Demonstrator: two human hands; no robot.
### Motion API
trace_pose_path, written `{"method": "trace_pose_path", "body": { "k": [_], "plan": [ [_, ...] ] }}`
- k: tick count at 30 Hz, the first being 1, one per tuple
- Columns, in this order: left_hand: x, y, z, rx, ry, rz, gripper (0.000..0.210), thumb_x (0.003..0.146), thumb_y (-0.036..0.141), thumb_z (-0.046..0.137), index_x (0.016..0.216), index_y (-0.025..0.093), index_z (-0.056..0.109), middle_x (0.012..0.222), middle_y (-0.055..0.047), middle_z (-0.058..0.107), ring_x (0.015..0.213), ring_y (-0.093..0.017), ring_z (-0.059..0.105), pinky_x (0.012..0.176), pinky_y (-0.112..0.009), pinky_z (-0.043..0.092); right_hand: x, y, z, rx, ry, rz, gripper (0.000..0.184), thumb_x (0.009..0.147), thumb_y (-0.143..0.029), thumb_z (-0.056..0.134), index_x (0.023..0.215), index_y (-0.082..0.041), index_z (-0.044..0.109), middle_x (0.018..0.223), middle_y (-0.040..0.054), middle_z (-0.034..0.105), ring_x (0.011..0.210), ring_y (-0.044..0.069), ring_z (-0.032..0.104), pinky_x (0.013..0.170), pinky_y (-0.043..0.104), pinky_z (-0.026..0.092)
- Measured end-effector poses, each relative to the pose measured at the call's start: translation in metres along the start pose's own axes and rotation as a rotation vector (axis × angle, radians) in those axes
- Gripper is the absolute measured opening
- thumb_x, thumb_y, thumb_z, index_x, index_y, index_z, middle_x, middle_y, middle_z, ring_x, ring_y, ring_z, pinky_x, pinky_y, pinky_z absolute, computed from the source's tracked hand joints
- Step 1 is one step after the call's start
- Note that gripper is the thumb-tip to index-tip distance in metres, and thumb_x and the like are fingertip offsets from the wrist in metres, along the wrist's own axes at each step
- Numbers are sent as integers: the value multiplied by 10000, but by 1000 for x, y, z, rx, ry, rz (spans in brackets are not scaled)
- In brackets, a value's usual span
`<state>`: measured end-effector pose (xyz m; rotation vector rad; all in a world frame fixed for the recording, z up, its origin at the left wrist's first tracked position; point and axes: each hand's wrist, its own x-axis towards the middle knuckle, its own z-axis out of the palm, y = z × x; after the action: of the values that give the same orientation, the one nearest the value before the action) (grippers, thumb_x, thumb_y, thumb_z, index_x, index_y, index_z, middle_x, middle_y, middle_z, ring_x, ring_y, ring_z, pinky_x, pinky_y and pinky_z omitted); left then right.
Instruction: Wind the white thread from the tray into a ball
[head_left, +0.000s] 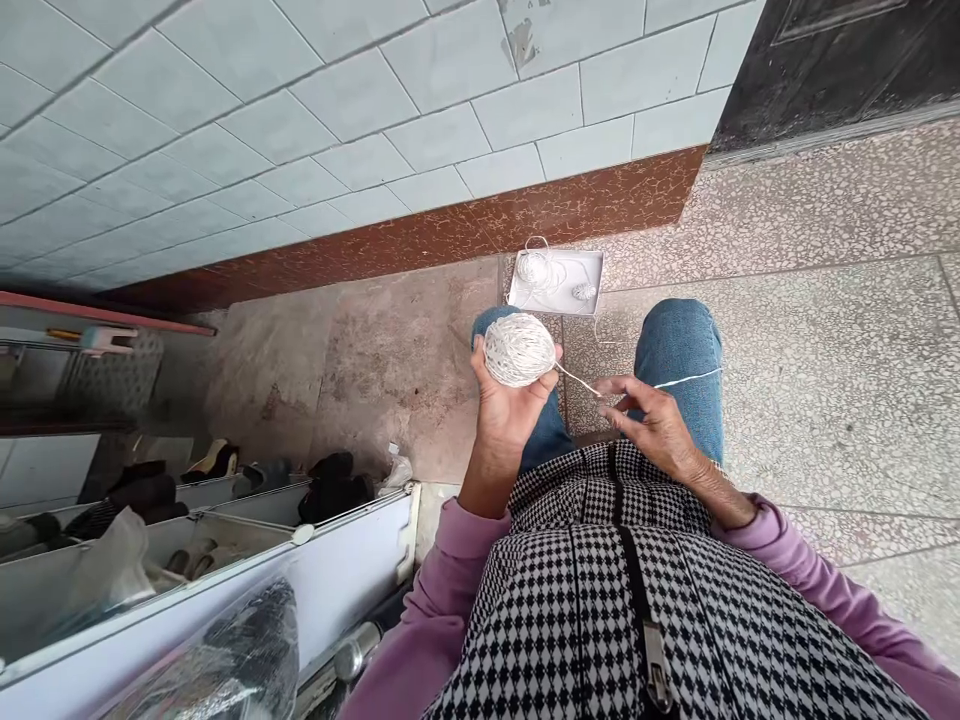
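Note:
My left hand (508,412) is wrapped round a ball of white yarn (519,350), held up over my left knee. From the ball's right side a single white strand (576,377) runs to my right hand (654,420), which pinches it between thumb and fingers. Past those fingers the strand (688,380) crosses my right knee. Beyond my knees, a shallow white tray (590,262) lies on the floor, with a loose wound ball of white yarn (533,268) on its left and a small white bundle (583,292) on its right.
A tiled wall (442,120) with a brown base strip stands ahead. At lower left is a white shelf unit (352,540) holding shoes (334,488) and plastic bags. Speckled floor (847,400) stretches to my right, up to a dark door (847,70).

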<state>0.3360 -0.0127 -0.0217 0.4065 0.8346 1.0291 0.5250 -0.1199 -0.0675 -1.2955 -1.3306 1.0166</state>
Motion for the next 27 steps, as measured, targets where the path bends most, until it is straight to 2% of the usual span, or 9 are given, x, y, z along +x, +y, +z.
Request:
{"method": "trace_pose_path", "body": {
  "k": [2, 4, 8, 11, 14, 17, 21, 24, 27],
  "plan": [
    [-1, 2, -4, 31, -2, 8, 685, 797, 769, 785, 1232, 251, 676, 1212, -126, 713, 1075, -287, 691, 690, -277, 556, -2, 3, 1, 7, 96, 11, 67, 984, -287, 735, 969, -223, 748, 897, 23, 788, 726, 153, 712, 707, 300, 610],
    [-6, 3, -8, 75, -44, -15, 674, 787, 742, 796, 1221, 235, 708, 1224, -133, 731, 1026, -280, 696, 682, -289, 557, -4, 2, -3, 13, 156, 13, 102, 983, -291, 741, 904, -227, 731, 794, -3, 752, 633, 132, 663, 642, 284, 576],
    [-17, 5, -14, 211, -288, -129, 759, 737, 685, 834, 1292, 175, 747, 1277, -185, 761, 977, -274, 718, 720, -307, 565, -3, -9, -12, -36, 203, -31, 89, 990, -272, 732, 908, -240, 741, 834, -2, 774, 608, 127, 655, 602, 284, 556],
    [-21, 8, -20, 397, -467, -279, 751, 725, 575, 865, 1339, 162, 743, 1249, -193, 782, 994, -294, 737, 827, -355, 573, 1, -14, -16, -122, 162, -130, 83, 997, -242, 723, 919, -249, 749, 882, 8, 800, 713, 154, 715, 695, 305, 599],
    [-22, 14, -21, 615, -570, -371, 670, 699, 457, 893, 1288, 163, 767, 1135, -144, 801, 957, -273, 725, 844, -353, 548, 4, -14, -17, -194, 97, -196, 107, 1022, -239, 689, 935, -248, 750, 900, 20, 809, 801, 174, 749, 777, 319, 625],
    [-26, 21, -14, 798, -566, -219, 627, 679, 397, 902, 1248, 169, 772, 1110, -100, 780, 950, -249, 696, 863, -348, 537, 3, -14, -15, -254, 88, -192, 142, 1044, -251, 648, 945, -238, 750, 914, 42, 810, 824, 186, 754, 785, 325, 620],
    [-34, 21, -4, 1093, -580, 184, 637, 683, 320, 915, 1282, 206, 734, 1231, -111, 741, 1110, -300, 676, 1055, -447, 521, 0, -24, -14, -207, 13, -43, 212, 1052, -350, 627, 918, -222, 731, 799, 42, 737, 693, 167, 660, 674, 318, 561],
    [-35, 13, -3, 1291, -666, 383, 634, 696, 321, 920, 1289, 229, 714, 1240, -122, 718, 1180, -345, 637, 1131, -538, 482, 2, -31, -13, 116, -74, 173, 356, 1038, -508, 649, 834, -218, 670, 618, -31, 521, 534, 113, 435, 499, 260, 401],
    [-34, 6, -7, 1413, -731, 451, 537, 765, 326, 869, 1268, 226, 712, 1244, -138, 699, 1198, -365, 613, 1139, -570, 476, 8, -31, -12, 562, -189, 438, 447, 968, -603, 725, 771, -231, 575, 566, -108, 248, 477, 81, 168, 402, 222, 182]
  ]
}}
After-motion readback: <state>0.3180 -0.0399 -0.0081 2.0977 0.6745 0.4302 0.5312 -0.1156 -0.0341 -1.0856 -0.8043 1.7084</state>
